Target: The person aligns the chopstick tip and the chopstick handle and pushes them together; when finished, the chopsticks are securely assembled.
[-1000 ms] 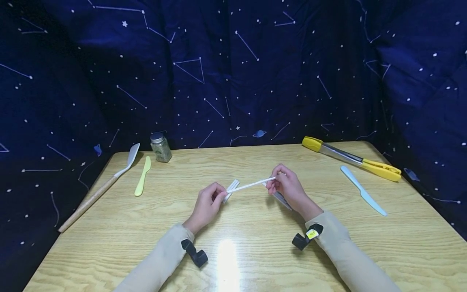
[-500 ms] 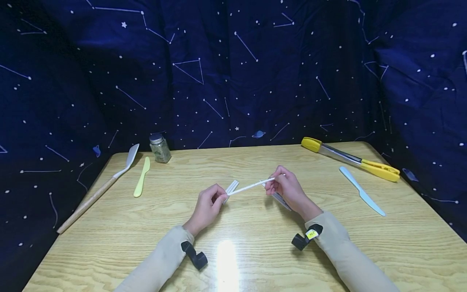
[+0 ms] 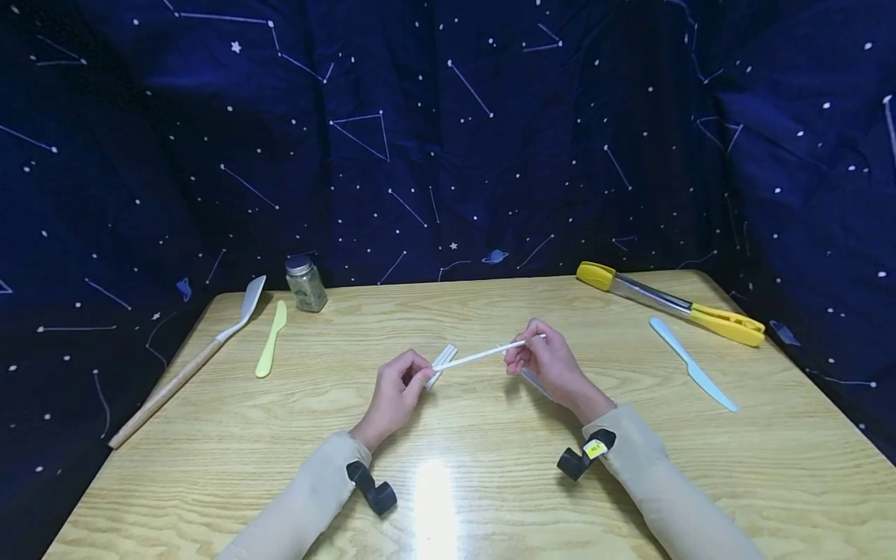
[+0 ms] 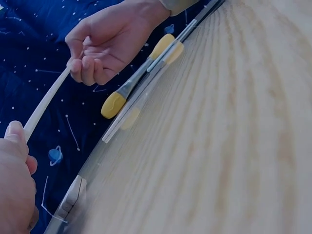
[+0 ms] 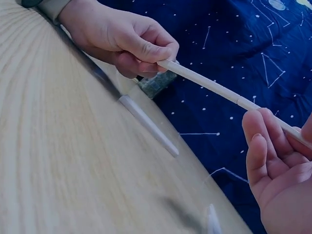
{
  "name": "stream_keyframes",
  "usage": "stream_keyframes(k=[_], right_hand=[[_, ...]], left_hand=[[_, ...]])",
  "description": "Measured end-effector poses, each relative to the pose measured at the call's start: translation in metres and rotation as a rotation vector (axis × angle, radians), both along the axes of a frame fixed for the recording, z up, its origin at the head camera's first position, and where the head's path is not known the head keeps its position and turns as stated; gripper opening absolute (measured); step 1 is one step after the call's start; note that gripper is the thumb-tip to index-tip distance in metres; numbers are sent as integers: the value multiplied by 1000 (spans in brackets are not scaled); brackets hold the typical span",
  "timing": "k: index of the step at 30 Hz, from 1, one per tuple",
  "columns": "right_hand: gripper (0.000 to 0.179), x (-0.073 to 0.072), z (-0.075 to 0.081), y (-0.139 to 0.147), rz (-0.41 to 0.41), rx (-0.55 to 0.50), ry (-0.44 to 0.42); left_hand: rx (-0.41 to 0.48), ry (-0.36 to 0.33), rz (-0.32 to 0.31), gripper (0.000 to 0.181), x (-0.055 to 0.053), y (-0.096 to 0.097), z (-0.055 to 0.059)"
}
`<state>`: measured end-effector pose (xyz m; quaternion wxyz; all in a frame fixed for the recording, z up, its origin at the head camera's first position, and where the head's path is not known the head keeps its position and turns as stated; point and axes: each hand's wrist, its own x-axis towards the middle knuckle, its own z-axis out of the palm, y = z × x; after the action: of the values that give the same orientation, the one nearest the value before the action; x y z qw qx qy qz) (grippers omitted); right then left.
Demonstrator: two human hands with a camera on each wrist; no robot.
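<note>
A slim white stick (image 3: 479, 355) stretches between my two hands, above the table. Its near end is pinched by the thumb and fingers of my left hand (image 3: 395, 393). My right hand (image 3: 556, 369) pinches the other end, which sits a little higher. A thin line crosses the stick (image 5: 209, 85) in the right wrist view, near the right fingers. Several white strips (image 3: 445, 358) lie side by side on the table just beyond the left fingertips. Another pale strip (image 3: 539, 385) lies under the right hand, which partly hides it.
On the left are a wooden-handled spatula (image 3: 185, 373), a yellow knife (image 3: 271, 340) and a lidded jar (image 3: 306, 288). Yellow-ended tongs (image 3: 668, 302) and a light blue knife (image 3: 693, 364) lie right. A dark starry cloth (image 3: 448, 140) hangs behind the wooden table (image 3: 336, 482).
Both hands keep their hold on the stick and shift only very slightly. The whole head view drifts a few pixels, and the objects on the table stay put.
</note>
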<state>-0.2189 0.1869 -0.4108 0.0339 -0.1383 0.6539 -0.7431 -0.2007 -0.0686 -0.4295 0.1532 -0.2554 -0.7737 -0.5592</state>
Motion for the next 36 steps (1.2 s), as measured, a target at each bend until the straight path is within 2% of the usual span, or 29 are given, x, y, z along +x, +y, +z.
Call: stream_keyframes(k=[4,7,13,15,22,26,30,36], right_hand=[[22,-1,6,5,-14,20,-1],[23,-1,12,8,1,-4,-12],[21,0,13,10,63,-13,3],[19,0,12,9,85,-17,15],[20,2,9,4,101,22,31],[20,3,9,2,118,9,19],[19,4,8,0,159,1,14],[18,5,6,-5,180,59,30]], left_hand=[[3,-73,-19,8,6,3,9],[5,-158,-72,10,7,4,14],[16,-287,-216,8,0,9,-3],[25,-306,-271,8,0,10,-7],[47,-355,-472,17,5,16,-3],[61,-390,-574,26,7,18,0],[51,-400,-621,35,8,19,0],[45,-435,-698,50,10,19,4]])
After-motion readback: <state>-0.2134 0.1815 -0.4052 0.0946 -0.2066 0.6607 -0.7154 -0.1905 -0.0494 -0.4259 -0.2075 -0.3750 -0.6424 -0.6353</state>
